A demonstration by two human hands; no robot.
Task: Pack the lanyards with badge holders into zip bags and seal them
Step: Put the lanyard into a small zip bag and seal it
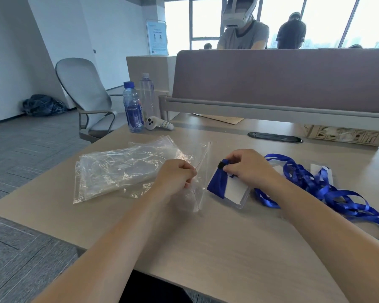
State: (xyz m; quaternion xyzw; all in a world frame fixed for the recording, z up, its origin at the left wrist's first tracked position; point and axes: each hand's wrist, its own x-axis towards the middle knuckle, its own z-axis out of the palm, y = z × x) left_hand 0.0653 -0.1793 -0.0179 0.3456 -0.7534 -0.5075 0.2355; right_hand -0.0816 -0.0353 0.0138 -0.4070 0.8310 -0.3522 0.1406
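- Open-plan office, pale wood-grain counter [206, 248] with a grey partition [271, 79] along its far side. Two water bottles [132, 108] and a white controller [159, 123] sit at upper left of the work area, a cardboard box [341, 134] at upper right.
- Left hand [176, 174], centre of frame: fingers curled in, pinching the edge of one clear zip bag [202, 158] that stands up off the counter. Spare bags [118, 169] lie in a loose pile just left of it.
- Right hand [247, 166], just right of that bag: fingers pressed together around the gathered blue lanyard [217, 184] at its black clip. The badge holder [234, 192] hangs below; cannot tell whether its lower corner touches the counter.
- Loose lanyards [315, 184] are heaped at right of frame, some ribbon running off the edge.
- Handling, by my reckoning: bag film is thin, limp, slippery and clings to itself, so hold it by one lip of the zip. Ribbon is soft and would likely spring loose unless kept bunched at the clip. Holder looks light, flat and stiffer, so a corner should lead in.
- Hard to make out: whether the bag mouth is parted, clear film over clear film. Fingertips of both hands are hidden behind knuckles. Number of holders in the right-hand tangle is unclear.
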